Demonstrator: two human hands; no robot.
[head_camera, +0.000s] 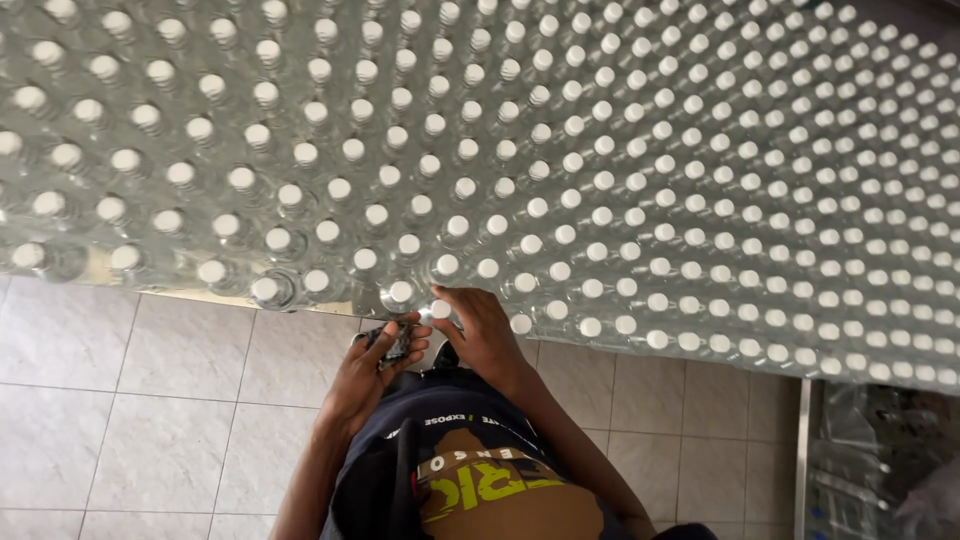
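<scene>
Item: clear plastic bottles with white caps, standing upright and packed cap to cap in slanted rows. They cover the whole upper part of the head view, from the left edge to the right edge. Contents cannot be told; the bodies look transparent.

Carrier: a surface, visible only as a thin pale edge under the front row of bottles at the left. The rest of it is hidden beneath the bottles.

Right hand: reaches up to the front row, fingers curled around the white cap of one bottle at the near edge. Thumb and fingertips touch the cap; the grip is narrow and closed on it. This bottle stands in the front row, just beside a neighbouring bottle to its left.

Left hand: held lower, just below the edge of the surface and close to the right hand. Its fingers are bent around a small dark object, which is mostly covered by the fingers; its kind cannot be told.

Person: seen from above, both forearms rising from the bottom of the view; dark shirt with a brown and yellow print.

Floor: pale square tiles with grey joints, below the surface on the left and on the right.

Lower right corner: clear plastic wrapping beside a thin upright metal edge, its contents blurred.
</scene>
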